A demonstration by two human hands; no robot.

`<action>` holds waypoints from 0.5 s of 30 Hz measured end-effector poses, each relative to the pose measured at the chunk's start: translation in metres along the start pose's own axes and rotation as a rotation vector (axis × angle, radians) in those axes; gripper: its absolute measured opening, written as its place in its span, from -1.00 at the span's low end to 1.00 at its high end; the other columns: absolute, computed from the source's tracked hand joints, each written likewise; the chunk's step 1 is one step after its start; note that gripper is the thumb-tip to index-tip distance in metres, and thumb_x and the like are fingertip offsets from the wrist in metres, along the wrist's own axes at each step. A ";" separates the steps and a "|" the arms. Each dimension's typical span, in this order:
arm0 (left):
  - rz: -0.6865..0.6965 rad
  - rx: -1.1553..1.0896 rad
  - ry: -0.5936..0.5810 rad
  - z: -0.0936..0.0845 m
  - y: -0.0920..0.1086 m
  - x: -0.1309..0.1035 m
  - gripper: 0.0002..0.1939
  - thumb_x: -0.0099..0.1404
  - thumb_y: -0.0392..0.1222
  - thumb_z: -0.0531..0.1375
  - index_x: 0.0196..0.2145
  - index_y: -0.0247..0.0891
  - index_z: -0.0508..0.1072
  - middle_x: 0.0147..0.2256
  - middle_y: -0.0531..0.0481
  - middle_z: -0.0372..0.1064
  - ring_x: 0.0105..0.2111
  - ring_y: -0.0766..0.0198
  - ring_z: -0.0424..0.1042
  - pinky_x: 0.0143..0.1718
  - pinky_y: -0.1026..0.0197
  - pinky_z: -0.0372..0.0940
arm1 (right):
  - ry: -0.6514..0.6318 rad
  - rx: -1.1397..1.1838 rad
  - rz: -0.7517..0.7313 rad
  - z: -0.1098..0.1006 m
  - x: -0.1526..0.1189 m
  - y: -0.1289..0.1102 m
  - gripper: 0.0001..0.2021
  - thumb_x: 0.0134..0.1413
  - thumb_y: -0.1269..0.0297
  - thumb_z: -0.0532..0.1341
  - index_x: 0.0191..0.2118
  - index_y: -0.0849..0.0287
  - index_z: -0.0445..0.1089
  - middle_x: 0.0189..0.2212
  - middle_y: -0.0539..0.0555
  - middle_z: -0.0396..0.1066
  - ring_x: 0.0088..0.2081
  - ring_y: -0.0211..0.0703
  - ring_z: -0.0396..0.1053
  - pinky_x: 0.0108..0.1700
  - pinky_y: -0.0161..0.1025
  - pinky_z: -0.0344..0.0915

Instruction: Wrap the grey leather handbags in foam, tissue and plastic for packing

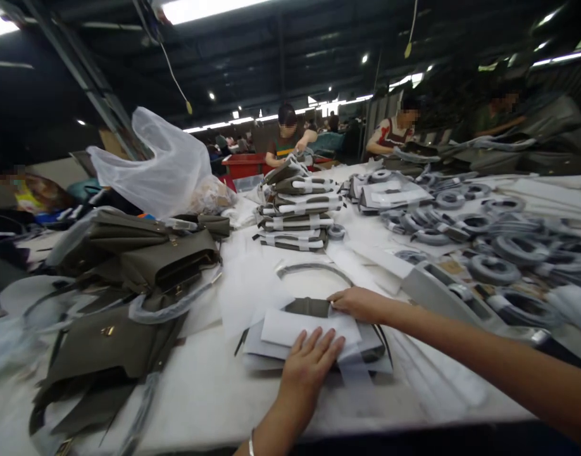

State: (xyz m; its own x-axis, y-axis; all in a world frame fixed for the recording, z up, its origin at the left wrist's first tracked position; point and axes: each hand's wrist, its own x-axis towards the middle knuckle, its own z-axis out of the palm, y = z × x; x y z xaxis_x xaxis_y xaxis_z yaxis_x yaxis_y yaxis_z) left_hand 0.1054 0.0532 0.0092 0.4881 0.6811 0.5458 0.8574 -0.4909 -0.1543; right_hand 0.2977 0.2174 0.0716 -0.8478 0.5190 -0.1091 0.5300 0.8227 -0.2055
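Note:
A dark olive bag (308,306) lies on the white table in front of me, its curved handle (314,269) pointing away. White foam sheets (283,328) cover much of its front. My left hand (314,354) rests flat on the sheets with fingers spread. At the bag's upper right edge is my right hand (357,304), its fingers bent together in a pinch; what they grip is too small to make out. A thin white strip (357,380) hangs from the bag's lower right toward the table's near edge.
Olive bags (100,345) pile up at the left, beside a clear plastic bag (162,164). Wrapped bags (297,221) are stacked beyond the work. Coiled wrapped straps (494,269) and a grey tape dispenser (447,294) lie at the right. People (288,142) work across the table.

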 end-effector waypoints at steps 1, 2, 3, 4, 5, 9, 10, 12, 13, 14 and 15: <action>-0.014 -0.021 -0.007 0.000 0.000 0.000 -0.50 0.45 -0.33 0.00 0.28 -0.02 0.22 0.20 0.09 0.34 0.16 0.24 0.34 0.18 0.06 0.25 | 0.001 0.034 0.012 0.001 -0.003 0.000 -0.71 0.24 0.43 0.08 -0.13 0.11 0.56 0.00 0.08 0.53 -0.01 -0.16 0.47 0.04 -0.33 0.27; -0.025 -0.036 -0.013 0.000 0.001 -0.001 -0.50 0.45 -0.33 0.00 0.29 -0.01 0.21 0.20 0.10 0.33 0.17 0.24 0.33 0.19 0.05 0.24 | 0.015 0.056 0.037 0.002 -0.005 0.000 -0.67 0.28 0.43 0.03 -0.05 0.12 0.53 0.02 0.09 0.52 0.01 -0.15 0.46 0.05 -0.32 0.28; -0.031 -0.046 -0.016 0.001 0.001 -0.001 -0.50 0.46 -0.34 -0.01 0.29 -0.01 0.20 0.21 0.11 0.32 0.18 0.24 0.32 0.19 0.04 0.24 | 0.034 0.067 0.069 0.003 -0.006 -0.001 -0.63 0.30 0.42 -0.01 0.03 0.14 0.48 0.05 0.11 0.50 0.04 -0.12 0.45 0.08 -0.28 0.27; -0.032 -0.049 -0.020 0.001 0.002 -0.001 -0.49 0.46 -0.34 -0.01 0.29 -0.02 0.20 0.22 0.11 0.31 0.18 0.24 0.31 0.20 0.03 0.23 | 0.050 0.073 0.096 0.005 -0.007 -0.002 -0.59 0.30 0.43 -0.04 0.12 0.16 0.42 0.09 0.14 0.47 0.08 -0.09 0.42 0.11 -0.25 0.26; -0.030 -0.049 -0.022 0.001 0.002 -0.001 -0.49 0.46 -0.34 -0.01 0.29 -0.02 0.19 0.23 0.13 0.30 0.19 0.23 0.31 0.19 0.03 0.24 | 0.055 0.075 0.109 0.007 -0.006 -0.002 -0.56 0.29 0.45 -0.03 0.20 0.17 0.35 0.14 0.15 0.42 0.12 -0.07 0.39 0.14 -0.22 0.25; -0.016 -0.035 -0.013 0.000 0.001 -0.001 -0.50 0.46 -0.35 -0.02 0.29 -0.04 0.20 0.23 0.17 0.29 0.17 0.22 0.33 0.16 0.00 0.27 | -0.011 0.072 0.076 0.010 -0.002 -0.001 -0.40 0.10 0.55 0.09 0.27 0.09 0.28 0.19 0.09 0.38 0.15 -0.08 0.36 0.18 -0.24 0.21; -0.012 -0.031 -0.008 0.000 0.001 -0.001 -0.50 0.45 -0.36 -0.01 0.29 -0.05 0.20 0.23 0.15 0.29 0.17 0.22 0.34 0.16 0.00 0.27 | -0.027 0.064 0.079 0.009 -0.001 -0.002 -0.40 0.08 0.56 0.10 0.25 0.10 0.31 0.15 0.11 0.41 0.13 -0.07 0.39 0.17 -0.23 0.22; -0.007 -0.022 0.001 0.001 0.001 -0.001 -0.49 0.44 -0.37 0.01 0.29 -0.06 0.20 0.22 0.12 0.30 0.16 0.21 0.34 0.16 0.00 0.27 | -0.047 0.038 0.105 0.008 0.000 -0.003 -0.44 0.07 0.56 0.12 0.21 0.14 0.36 0.07 0.18 0.48 0.07 -0.03 0.43 0.13 -0.21 0.25; -0.004 -0.022 0.003 0.002 0.001 -0.001 -0.48 0.44 -0.38 0.01 0.29 -0.07 0.20 0.22 0.10 0.30 0.16 0.22 0.34 0.17 0.01 0.26 | -0.056 0.023 0.120 0.007 0.000 -0.004 -0.46 0.06 0.56 0.13 0.18 0.15 0.40 0.03 0.20 0.51 0.04 -0.01 0.45 0.11 -0.20 0.27; -0.008 -0.027 0.008 0.003 0.002 -0.001 -0.48 0.44 -0.38 0.01 0.29 -0.07 0.21 0.22 0.09 0.31 0.16 0.22 0.34 0.17 0.02 0.26 | -0.066 0.006 0.134 0.007 0.001 -0.006 -0.49 0.05 0.56 0.14 0.14 0.15 0.43 -0.02 0.22 0.53 0.02 0.00 0.46 0.08 -0.20 0.28; -0.019 -0.033 0.021 0.003 0.002 -0.001 -0.49 0.44 -0.38 0.00 0.28 -0.07 0.22 0.21 0.08 0.32 0.16 0.22 0.35 0.18 0.03 0.25 | -0.073 -0.011 0.148 0.006 0.002 -0.007 -0.53 0.04 0.55 0.16 0.09 0.15 0.47 -0.06 0.23 0.55 -0.01 0.01 0.47 0.06 -0.19 0.29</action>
State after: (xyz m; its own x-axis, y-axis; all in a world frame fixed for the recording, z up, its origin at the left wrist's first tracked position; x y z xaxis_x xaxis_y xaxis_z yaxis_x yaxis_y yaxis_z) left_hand 0.1071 0.0534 0.0055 0.4677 0.6795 0.5653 0.8608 -0.4955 -0.1166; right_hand 0.2916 0.2112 0.0671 -0.7589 0.6171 -0.2081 0.6494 0.7410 -0.1709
